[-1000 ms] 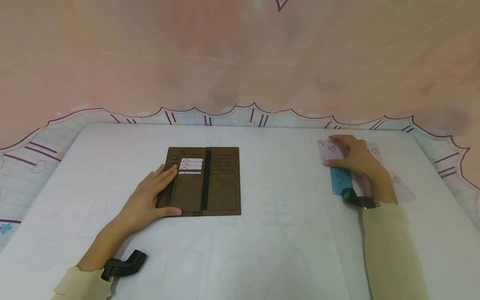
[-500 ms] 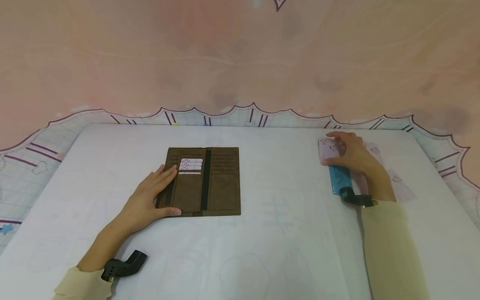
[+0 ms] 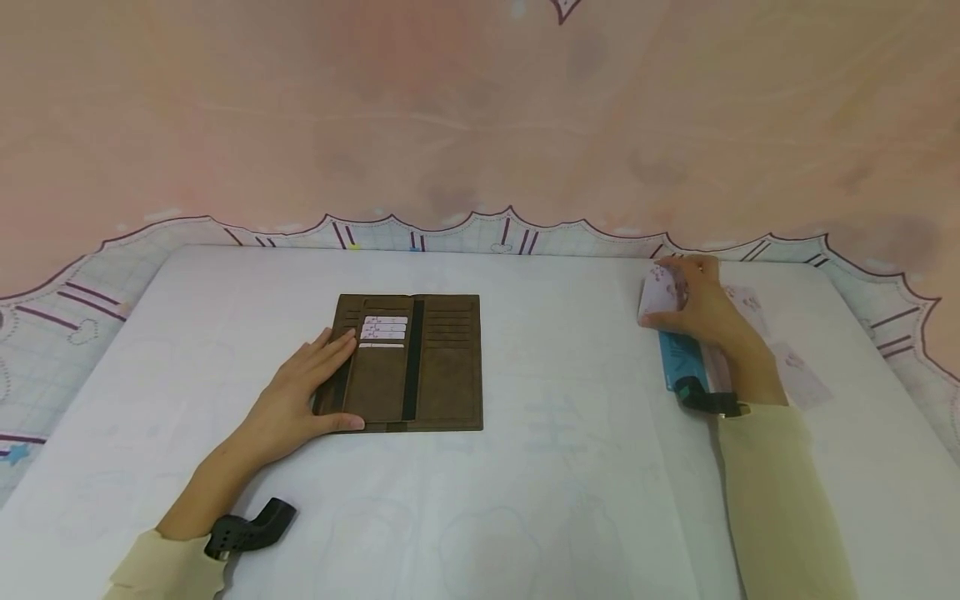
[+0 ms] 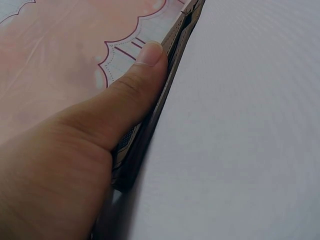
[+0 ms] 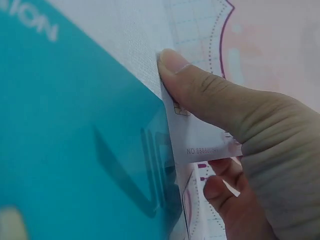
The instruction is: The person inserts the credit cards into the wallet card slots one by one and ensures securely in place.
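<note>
A brown wallet [image 3: 408, 361] lies unfolded on the white table [image 3: 555, 450], with several pale cards [image 3: 382, 328] in its left slots. My left hand [image 3: 300, 398] rests flat on the wallet's left flap, thumb along the near edge [image 4: 142, 95]. At the far right my right hand [image 3: 693, 308] pinches a pale pink card [image 3: 660, 293] between thumb and fingers and tilts it up off the table; the right wrist view shows the thumb [image 5: 200, 95] on that card [image 5: 197, 137]. A teal card [image 3: 678, 358] lies just under this hand and fills the wrist view [image 5: 75, 130].
More pale pink cards [image 3: 798, 371] lie on the table to the right of my right hand. A patterned cloth with a scalloped edge [image 3: 450, 233] surrounds the table, and a pink wall rises behind it.
My right hand has lifted the pink card from flat on the table to a tilted, raised pose and shifted slightly away. The left hand and wallet have stayed still.
</note>
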Demonstrator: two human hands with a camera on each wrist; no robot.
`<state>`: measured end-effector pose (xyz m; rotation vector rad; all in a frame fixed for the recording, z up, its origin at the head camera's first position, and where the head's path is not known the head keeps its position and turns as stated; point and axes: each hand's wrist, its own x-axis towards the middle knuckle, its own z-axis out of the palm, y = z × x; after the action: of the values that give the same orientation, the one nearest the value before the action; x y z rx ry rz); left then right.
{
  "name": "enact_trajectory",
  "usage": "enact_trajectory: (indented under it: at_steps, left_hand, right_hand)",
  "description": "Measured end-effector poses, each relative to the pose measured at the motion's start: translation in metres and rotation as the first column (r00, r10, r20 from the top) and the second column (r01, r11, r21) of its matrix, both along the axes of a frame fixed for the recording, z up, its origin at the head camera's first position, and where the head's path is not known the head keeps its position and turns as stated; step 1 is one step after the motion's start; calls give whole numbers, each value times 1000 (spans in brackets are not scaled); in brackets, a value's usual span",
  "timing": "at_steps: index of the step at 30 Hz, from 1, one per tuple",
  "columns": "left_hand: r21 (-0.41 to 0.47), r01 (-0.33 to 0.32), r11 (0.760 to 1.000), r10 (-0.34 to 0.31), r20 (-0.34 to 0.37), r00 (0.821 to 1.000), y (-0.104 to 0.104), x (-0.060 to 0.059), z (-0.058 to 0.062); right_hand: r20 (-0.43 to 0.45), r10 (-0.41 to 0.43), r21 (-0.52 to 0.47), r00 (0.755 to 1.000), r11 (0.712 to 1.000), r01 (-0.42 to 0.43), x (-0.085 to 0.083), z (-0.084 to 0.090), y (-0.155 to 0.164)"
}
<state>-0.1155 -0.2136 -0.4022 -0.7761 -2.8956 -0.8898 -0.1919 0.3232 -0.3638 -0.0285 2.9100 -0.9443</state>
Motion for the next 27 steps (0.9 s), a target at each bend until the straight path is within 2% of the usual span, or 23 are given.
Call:
enact_trajectory:
  at_steps: [7, 15, 18, 22, 27]
  left_hand:
    - [-3, 1, 1000, -1, 1, 1000, 0, 1, 0]
    - [-18, -6, 1000, 6, -3, 1000, -1, 1, 0]
    - [-12, -6, 1000, 6, 7, 1000, -1, 1, 1]
    - [-9, -11, 1000, 11, 15, 1000, -1, 1, 1]
    - [-10, 3, 1000, -3, -4, 1000, 0, 0, 2]
  right_hand:
    - [5, 1, -6, 1000, 1000, -1, 1, 0, -2]
    - [-64, -23, -46, 998, 999, 20, -2, 1, -3]
    - [-75, -62, -73, 995, 996, 56, -3, 4, -7]
    - [-72, -155, -163, 985, 976, 142, -4, 11, -11]
    - [-92, -251, -317, 964, 925, 210, -6, 17, -23]
